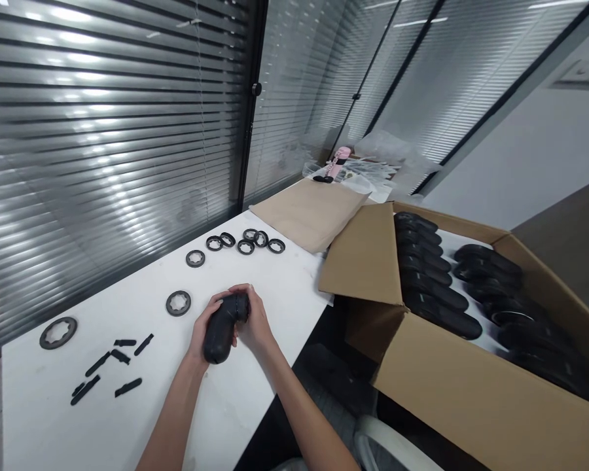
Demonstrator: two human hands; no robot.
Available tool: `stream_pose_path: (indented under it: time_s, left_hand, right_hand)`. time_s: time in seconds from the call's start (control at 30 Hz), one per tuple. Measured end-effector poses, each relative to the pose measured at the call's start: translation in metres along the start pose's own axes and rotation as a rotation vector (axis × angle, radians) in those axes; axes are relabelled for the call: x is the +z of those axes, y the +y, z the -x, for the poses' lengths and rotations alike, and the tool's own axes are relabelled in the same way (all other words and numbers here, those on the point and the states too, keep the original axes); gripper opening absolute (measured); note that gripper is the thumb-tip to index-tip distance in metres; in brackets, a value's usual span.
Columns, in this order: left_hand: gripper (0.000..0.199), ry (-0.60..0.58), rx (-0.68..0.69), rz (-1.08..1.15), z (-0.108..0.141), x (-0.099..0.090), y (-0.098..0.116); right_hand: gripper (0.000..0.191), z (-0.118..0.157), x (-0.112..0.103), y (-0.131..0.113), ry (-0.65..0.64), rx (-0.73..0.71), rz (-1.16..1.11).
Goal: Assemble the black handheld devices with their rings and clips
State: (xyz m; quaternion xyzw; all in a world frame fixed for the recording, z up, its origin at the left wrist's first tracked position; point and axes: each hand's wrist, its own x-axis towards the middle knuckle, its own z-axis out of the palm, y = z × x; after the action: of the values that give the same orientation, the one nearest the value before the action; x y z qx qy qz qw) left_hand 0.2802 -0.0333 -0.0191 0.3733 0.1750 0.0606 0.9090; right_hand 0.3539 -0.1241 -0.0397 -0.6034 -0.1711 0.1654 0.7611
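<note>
A black, bent device (220,333) with a rounded lower end is held between both hands above the white table (161,425). My left hand (201,330) wraps round its body from the left. My right hand (256,320) grips the upper end, at its right side. Several black rings lie beyond the hands, one of them (178,303) just left of the device and a larger one (59,333) at the far left. Several small black strips (128,387) are scattered on the table to the left of my left hand.
An open cardboard box (363,261) with rows of black devices (439,317) stands at the right. Brown paper (309,212) lies at the table's back, near a pink object (339,160) and clear plastic (373,171). Blinds (103,131) border the back edge. A chair (392,445) is at bottom right.
</note>
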Motion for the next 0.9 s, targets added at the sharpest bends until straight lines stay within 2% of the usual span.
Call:
stream_pose_path:
  time_s: [0.1, 0.2, 0.33, 0.53, 0.9]
  left_hand:
    - [0.066, 0.014, 0.013, 0.009, 0.001, 0.000, 0.000]
    - [0.066, -0.005, -0.001, 0.012, 0.002, 0.000, 0.003]
    - [0.069, -0.005, -0.033, 0.014, 0.002, -0.002, 0.005]
    - [0.071, 0.000, -0.084, -0.006, 0.000, -0.001, 0.001]
    - [0.069, -0.026, -0.035, -0.083, 0.004, 0.003, 0.002]
  right_hand:
    - [0.056, 0.005, 0.001, -0.009, -0.222, 0.181, -0.263]
    - [0.049, 0.007, -0.001, -0.017, -0.316, 0.166, -0.355]
    - [0.043, 0.004, 0.000, -0.020, -0.228, 0.073, -0.344]
    - [0.047, -0.003, 0.004, -0.017, -0.076, 0.169, -0.299]
    - [0.041, -0.001, 0.003, -0.012, 0.025, 0.098, -0.342]
